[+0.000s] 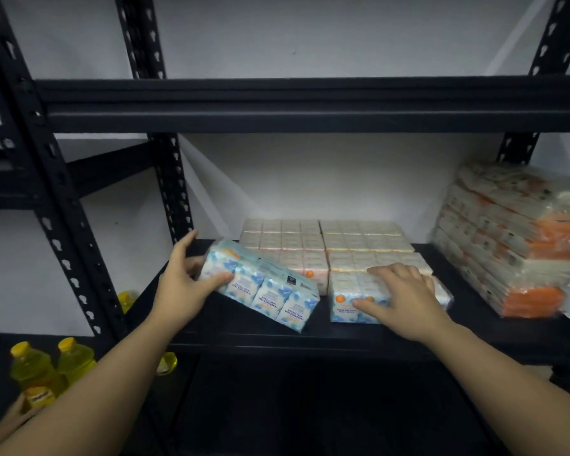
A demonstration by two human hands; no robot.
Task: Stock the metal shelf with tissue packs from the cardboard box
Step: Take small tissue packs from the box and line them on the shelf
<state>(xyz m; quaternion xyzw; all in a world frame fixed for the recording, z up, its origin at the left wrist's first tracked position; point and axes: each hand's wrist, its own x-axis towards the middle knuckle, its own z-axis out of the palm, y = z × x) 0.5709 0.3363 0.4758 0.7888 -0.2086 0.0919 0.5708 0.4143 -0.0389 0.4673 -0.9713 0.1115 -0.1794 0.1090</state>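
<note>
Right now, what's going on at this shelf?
A person is stocking a black metal shelf with tissue packs. The left hand grips a tilted blue pack, one end raised off the shelf. The right hand rests on another pack lying flat at the front. More packs sit in rows behind.

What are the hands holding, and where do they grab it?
Left hand grips the tilted tissue pack by its left end. Right hand rests on another pack, fingers flat on top.
</note>
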